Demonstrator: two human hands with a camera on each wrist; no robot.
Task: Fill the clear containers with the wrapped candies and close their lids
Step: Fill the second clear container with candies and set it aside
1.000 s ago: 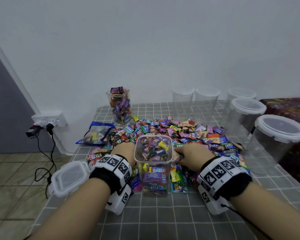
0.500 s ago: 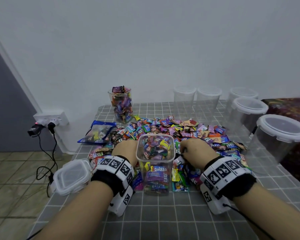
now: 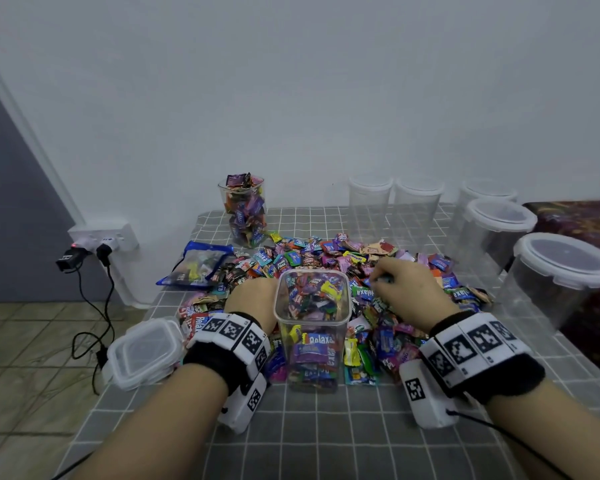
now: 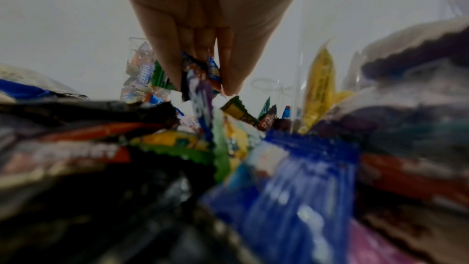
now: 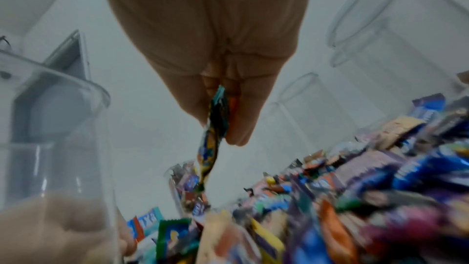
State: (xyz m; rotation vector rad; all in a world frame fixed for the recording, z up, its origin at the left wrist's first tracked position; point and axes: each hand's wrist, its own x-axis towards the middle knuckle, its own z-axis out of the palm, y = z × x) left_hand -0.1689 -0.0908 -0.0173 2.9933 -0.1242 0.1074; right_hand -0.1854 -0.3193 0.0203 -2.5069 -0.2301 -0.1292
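A square clear container (image 3: 313, 327), nearly full of wrapped candies, stands open at the front of the candy pile (image 3: 343, 268). My left hand (image 3: 252, 301) sits just left of it in the pile and pinches a few wrapped candies (image 4: 200, 71) between fingers and thumb. To the right of the container, my right hand (image 3: 407, 289) is lifted a little above the pile and pinches wrapped candies (image 5: 215, 127) that hang down from its fingertips. The container's lid (image 3: 146, 351) lies at the table's left edge.
A second filled, open container (image 3: 245, 211) stands at the back. Several empty lidded containers (image 3: 565, 275) line the back and right side. A blue candy bag (image 3: 198, 268) lies at the left. The grey checked table (image 3: 326, 438) ends at a wall socket with cables (image 3: 94, 247).
My right hand has risen from the pile and moved back and right with candies pinched. My left hand stays beside the container in the pile.
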